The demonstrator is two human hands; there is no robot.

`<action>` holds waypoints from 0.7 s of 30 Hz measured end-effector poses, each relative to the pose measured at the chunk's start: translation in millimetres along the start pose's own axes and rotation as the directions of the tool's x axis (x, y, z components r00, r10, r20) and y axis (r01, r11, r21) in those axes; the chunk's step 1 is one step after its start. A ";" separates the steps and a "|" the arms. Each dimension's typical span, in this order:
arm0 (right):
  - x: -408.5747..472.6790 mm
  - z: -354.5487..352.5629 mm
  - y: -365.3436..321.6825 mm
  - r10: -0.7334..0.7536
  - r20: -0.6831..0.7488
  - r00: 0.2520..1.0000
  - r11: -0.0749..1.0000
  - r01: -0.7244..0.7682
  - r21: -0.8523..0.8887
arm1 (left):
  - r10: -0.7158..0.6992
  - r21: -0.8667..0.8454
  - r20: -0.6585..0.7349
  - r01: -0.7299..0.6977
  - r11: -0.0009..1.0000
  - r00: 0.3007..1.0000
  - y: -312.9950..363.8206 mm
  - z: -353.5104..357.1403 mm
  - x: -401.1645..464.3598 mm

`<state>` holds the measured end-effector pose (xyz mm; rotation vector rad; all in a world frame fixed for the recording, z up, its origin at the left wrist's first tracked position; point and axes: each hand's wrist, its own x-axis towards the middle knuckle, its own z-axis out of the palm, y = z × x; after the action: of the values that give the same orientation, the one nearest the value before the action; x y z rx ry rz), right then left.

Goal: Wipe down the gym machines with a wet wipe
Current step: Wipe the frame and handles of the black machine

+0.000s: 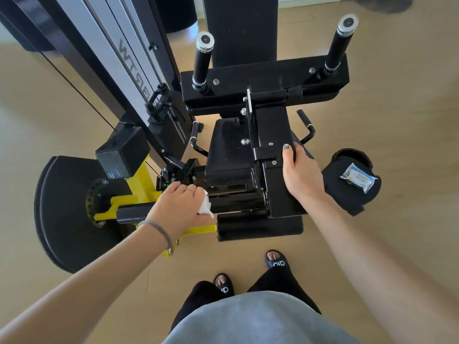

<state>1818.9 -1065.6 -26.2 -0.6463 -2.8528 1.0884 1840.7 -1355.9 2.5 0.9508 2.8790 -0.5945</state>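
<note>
My left hand (181,204) clutches the wet wipe (205,207) at lower-centre frame against the machine (233,167); my right hand (301,172) grips its black arm. I'd press firmly, wiping along each bar.

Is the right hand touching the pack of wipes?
Apart. The head view shows the right hand gripping the machine's black arm, while the pack of wipes lies on a round black pad farther right, pad showing between them.
</note>
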 end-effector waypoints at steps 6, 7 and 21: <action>3.8 3.4 2.4 -0.017 -0.019 1.000 0.999 0.017 -0.029 | 0.019 -0.044 -0.026 -0.020 0.999 0.999 93.0 -30.5 42.0; 3.4 3.6 3.6 -0.024 -0.022 0.999 0.999 0.023 -0.032 | -0.016 -0.099 -0.026 0.013 0.995 1.000 101.9 -30.9 47.1; -81.9 35.9 -77.1 -0.652 -0.039 0.758 0.734 0.617 -0.285 | -0.145 -0.001 0.052 0.145 0.989 0.988 -11.9 8.7 -28.1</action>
<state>1859.3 -1171.6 6.4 0.2702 -2.7463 0.5383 1855.9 -1383.8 3.2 0.7184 2.9193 -0.6123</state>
